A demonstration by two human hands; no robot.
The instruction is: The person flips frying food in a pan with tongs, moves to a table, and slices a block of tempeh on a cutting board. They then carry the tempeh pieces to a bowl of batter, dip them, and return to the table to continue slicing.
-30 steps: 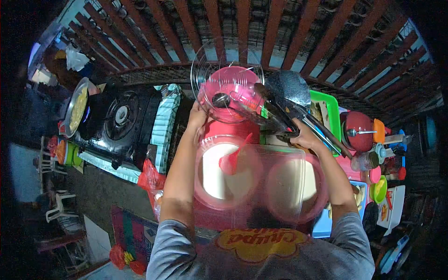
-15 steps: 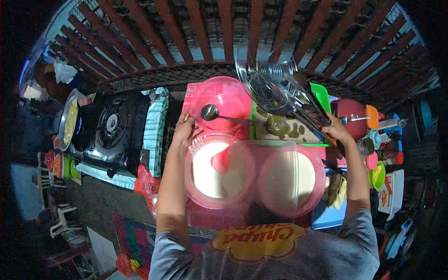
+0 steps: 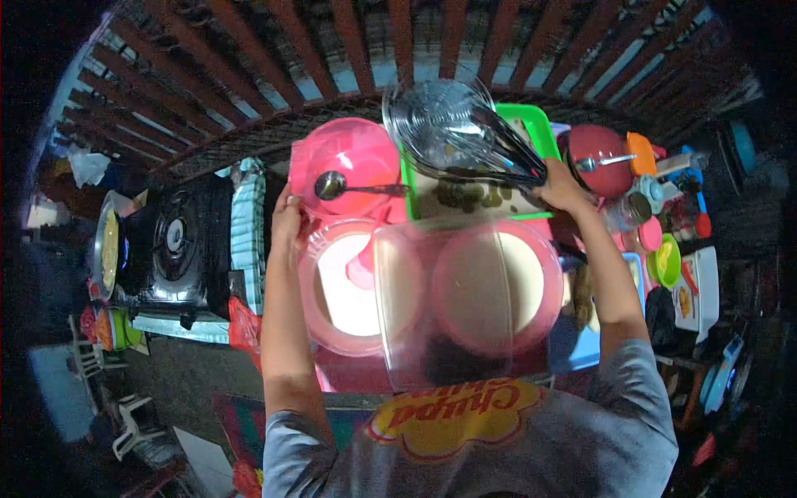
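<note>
My right hand (image 3: pixel 561 187) grips a bundle of black-handled kitchen utensils (image 3: pixel 452 124) with shiny round heads. The bundle hangs over a green-rimmed tray (image 3: pixel 540 129) where dark green pieces lie on a pale surface. On the left, the fingers of my left hand (image 3: pixel 287 221) are curled at the near left edge of a pink bowl (image 3: pixel 353 137). A dark ladle (image 3: pixel 331 185) rests across that bowl. Nearer to me stand two pink basins of white liquid, the left basin (image 3: pixel 312 309) and the right basin (image 3: pixel 551 309). A see-through rectangular plastic piece (image 3: pixel 444 353) overlaps both.
A black gas stove (image 3: pixel 178 249) stands at left, with a pan of yellow food (image 3: pixel 108 249) beside it. At right are a red lidded container (image 3: pixel 598 149), jars (image 3: pixel 631 212), a small green bowl (image 3: pixel 664 262) and a white tray (image 3: pixel 704 286). Wooden slats (image 3: pixel 407 41) rise behind.
My right hand has swung the utensils leftward and their handles are now bunched together. My left hand stays by the pink bowl. The whole view has shifted somewhat.
</note>
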